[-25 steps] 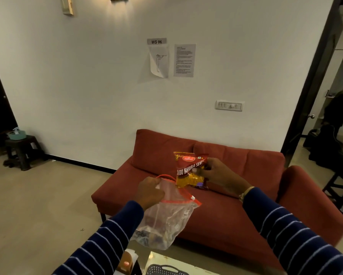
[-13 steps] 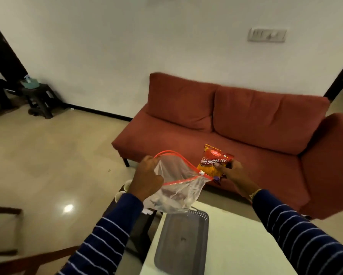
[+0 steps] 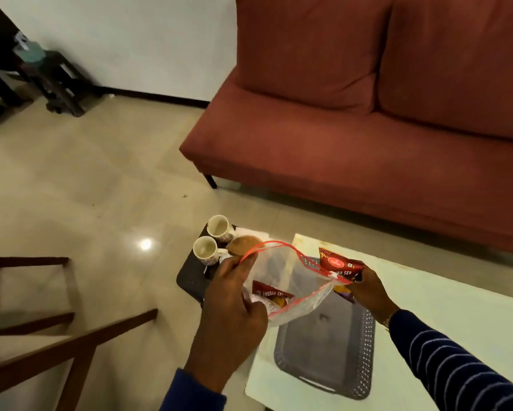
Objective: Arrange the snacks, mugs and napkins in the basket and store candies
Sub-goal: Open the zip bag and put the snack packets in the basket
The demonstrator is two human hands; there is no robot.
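Note:
My left hand (image 3: 234,310) grips the near rim of a clear zip bag (image 3: 290,289) with a red seal, held open above the grey basket (image 3: 365,366). A red snack packet (image 3: 271,296) lies inside the bag. My right hand (image 3: 368,292) holds a second red snack packet (image 3: 338,264) at the bag's far rim. The basket sits on a white table (image 3: 457,298). Two white mugs (image 3: 218,228) (image 3: 205,253), a brown round object (image 3: 244,244) and white napkins (image 3: 253,232) rest on a small dark stool (image 3: 190,280) left of the table.
A red sofa (image 3: 353,129) stands behind the table. A wooden chair frame (image 3: 56,336) is at the lower left. A dark stool with a teal object (image 3: 53,75) stands by the wall at the upper left. Beige tiled floor lies between.
The view has tilted down from the wall to the table and floor. Both hands have come lower over the basket, and the mugs and a packet inside the bag have come into view.

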